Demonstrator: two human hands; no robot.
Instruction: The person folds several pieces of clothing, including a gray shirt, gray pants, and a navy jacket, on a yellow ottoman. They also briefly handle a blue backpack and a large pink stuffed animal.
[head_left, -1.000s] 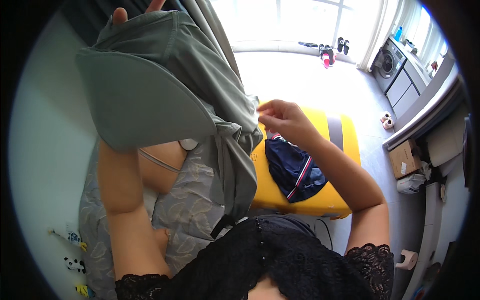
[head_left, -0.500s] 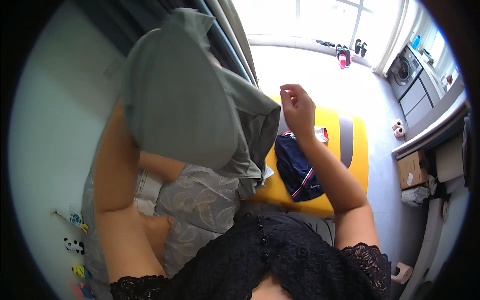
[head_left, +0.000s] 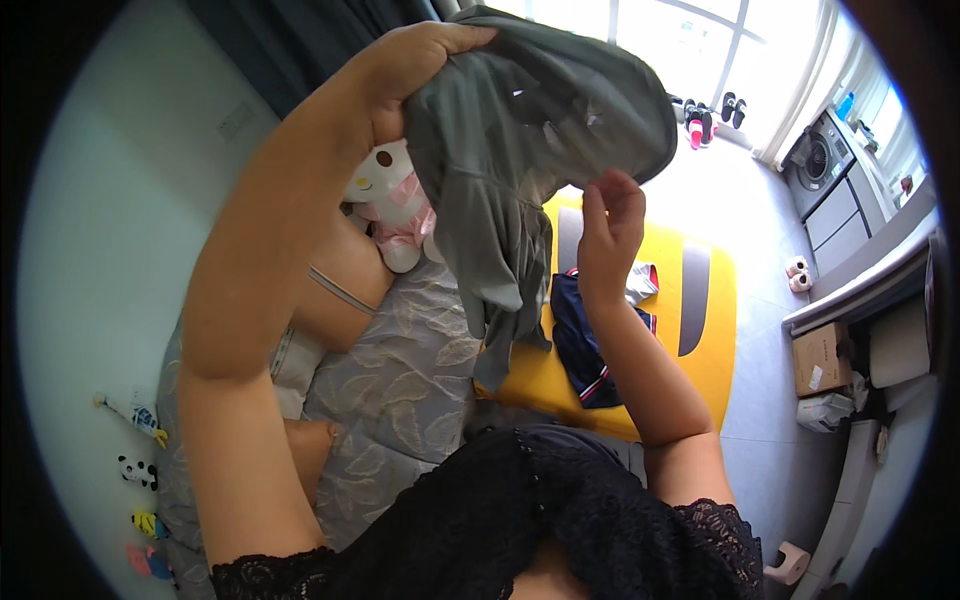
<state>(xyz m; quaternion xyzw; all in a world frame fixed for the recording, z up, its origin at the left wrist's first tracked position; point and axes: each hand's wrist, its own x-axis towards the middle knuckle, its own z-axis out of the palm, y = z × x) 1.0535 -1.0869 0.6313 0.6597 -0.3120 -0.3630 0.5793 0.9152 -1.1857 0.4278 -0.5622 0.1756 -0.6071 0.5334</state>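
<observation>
My left hand (head_left: 420, 75) is raised high and grips a grey-green garment (head_left: 530, 150) by its upper edge, so the cloth hangs down in folds. My right hand (head_left: 610, 235) is lifted beside the hanging cloth, fingers loosely curled at its right edge; whether they pinch the fabric is unclear. Below lies a yellow suitcase (head_left: 700, 330) on the floor, with a folded navy garment with red and white trim (head_left: 585, 340) resting on top of it.
A white and pink plush toy (head_left: 390, 205) sits on the grey leaf-patterned bedding (head_left: 400, 390). Small toys (head_left: 135, 470) line the left wall. Shoes (head_left: 705, 115) lie by the bright window, a washing machine (head_left: 815, 160) and cabinets stand right, with a cardboard box (head_left: 820, 355).
My left arm has lifted the grey-green garment higher and bunched it. My right hand rose from near the suitcase to the garment's right edge. The plush toy is now uncovered.
</observation>
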